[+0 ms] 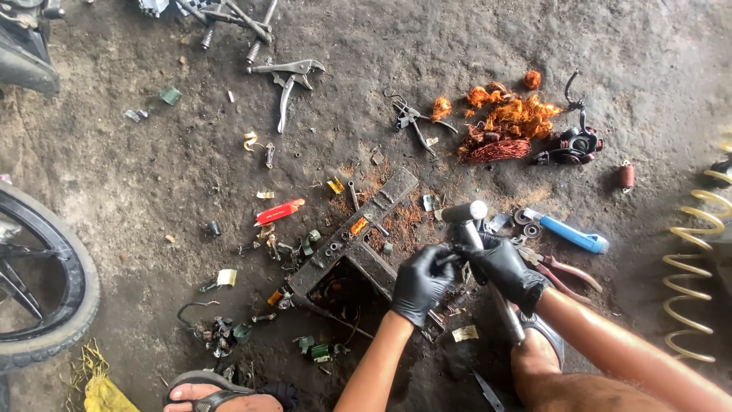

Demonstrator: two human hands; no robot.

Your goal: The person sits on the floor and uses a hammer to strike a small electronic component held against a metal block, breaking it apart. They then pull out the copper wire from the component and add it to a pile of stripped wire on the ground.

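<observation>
Both my hands wear black gloves. My right hand point(507, 271) grips the metal handle of a hammer point(467, 214), whose head points up and away from me. My left hand point(421, 284) is closed around a small dark part right beside the hammer handle, just in front of the right hand. The two hands touch above the near right corner of a dark rectangular metal frame point(345, 252) that lies on the dirty floor, scattered with copper dust and small bits.
Locking pliers point(287, 75), small pliers point(412, 120), a heap of copper wire point(509, 120), a blue-handled tool point(573, 235), red-handled pliers point(564, 273), a red cutter point(278, 211). A motorcycle wheel point(46, 282) at left, a yellow coiled hose point(694, 267) at right, my sandalled foot point(221, 393) below.
</observation>
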